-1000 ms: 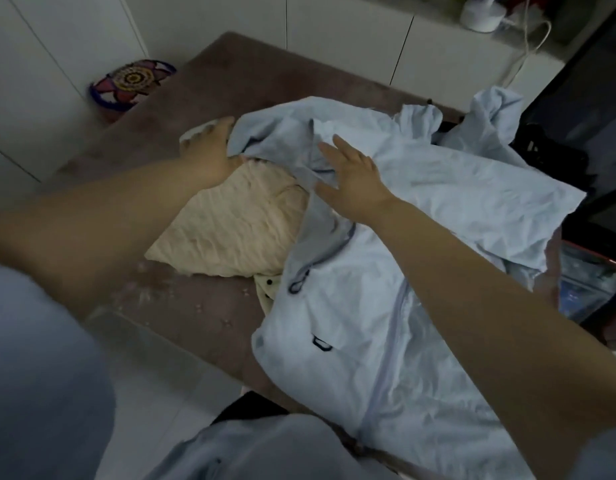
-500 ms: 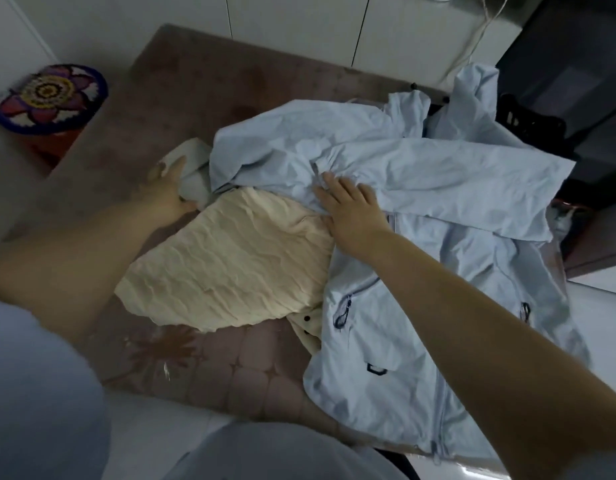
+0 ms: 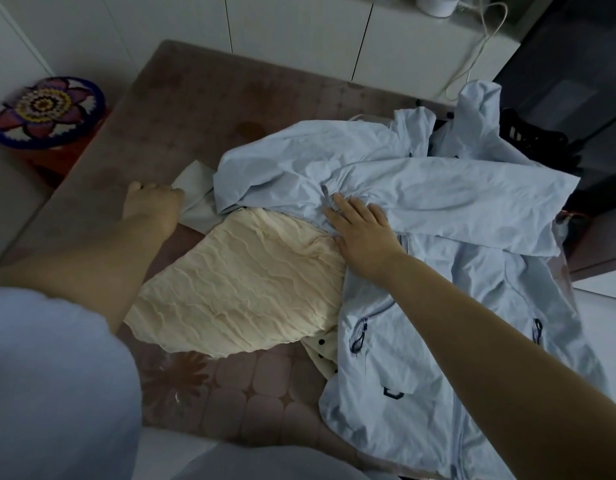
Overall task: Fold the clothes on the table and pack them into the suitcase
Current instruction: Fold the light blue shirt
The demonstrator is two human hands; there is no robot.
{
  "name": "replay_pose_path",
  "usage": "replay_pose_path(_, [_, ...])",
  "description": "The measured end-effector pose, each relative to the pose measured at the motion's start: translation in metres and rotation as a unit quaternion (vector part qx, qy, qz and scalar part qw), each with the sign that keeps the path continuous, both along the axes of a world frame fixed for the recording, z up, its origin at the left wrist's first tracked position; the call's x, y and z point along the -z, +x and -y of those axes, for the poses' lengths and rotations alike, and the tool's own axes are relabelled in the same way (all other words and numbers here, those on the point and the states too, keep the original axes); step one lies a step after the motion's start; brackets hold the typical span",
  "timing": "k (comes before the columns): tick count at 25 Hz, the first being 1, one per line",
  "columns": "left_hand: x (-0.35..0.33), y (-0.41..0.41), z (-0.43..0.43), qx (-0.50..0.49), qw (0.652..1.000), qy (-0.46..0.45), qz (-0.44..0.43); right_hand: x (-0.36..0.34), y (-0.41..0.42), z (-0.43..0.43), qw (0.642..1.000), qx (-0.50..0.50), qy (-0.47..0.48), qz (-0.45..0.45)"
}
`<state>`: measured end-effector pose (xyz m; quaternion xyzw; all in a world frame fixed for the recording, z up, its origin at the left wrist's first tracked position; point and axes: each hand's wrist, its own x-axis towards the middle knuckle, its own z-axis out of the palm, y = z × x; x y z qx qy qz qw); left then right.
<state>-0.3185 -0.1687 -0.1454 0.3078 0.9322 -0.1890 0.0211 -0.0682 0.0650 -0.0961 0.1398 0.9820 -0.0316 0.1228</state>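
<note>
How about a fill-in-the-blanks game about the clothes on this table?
1. The right hand lies flat on the light ____ jacket.
2. The pale cloth beside the jacket is gripped by the person's ____ hand.
3. The crinkled cream garment lies partly ____ the jacket.

Missing words: blue; left; under.
</note>
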Motion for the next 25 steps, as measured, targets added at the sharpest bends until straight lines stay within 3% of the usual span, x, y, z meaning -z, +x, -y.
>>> replay_pose_path(8, [-0.020, 0.010, 0.018, -0.054, 0.997, -0.018, 0.050, -0.007, 0.001, -0.002, 0.999, 0.001, -0.033, 0.001])
replay_pose_path(10, [-0.028, 0.016, -0.002, -0.033, 0.993, 0.061, 0.094, -0.007, 0.002, 0.000, 0.999, 0.001, -0.037, -0.002])
replay_pose_path(12, [-0.035, 0.022, -0.031, -0.017, 0.967, 0.184, 0.177, -0.011, 0.001, 0.003, 0.999, 0.002, -0.034, -0.013])
replay_pose_path(15, [-0.031, 0.032, -0.067, -0.062, 0.925, 0.271, 0.257, -0.017, 0.003, 0.011, 0.998, 0.003, -0.032, -0.057])
replay_pose_path(19, [-0.038, 0.032, -0.078, -0.111, 0.872, 0.411, 0.243, -0.027, 0.007, 0.013, 0.991, 0.030, -0.074, -0.103])
replay_pose_path(22, [-0.039, 0.022, -0.071, -0.125, 0.872, 0.381, 0.282, -0.034, 0.008, 0.009, 0.987, 0.071, -0.094, -0.110])
replay_pose_path(25, [-0.032, 0.021, -0.066, -0.120, 0.920, 0.277, 0.251, -0.033, 0.016, 0.011, 0.987, 0.080, -0.103, -0.093])
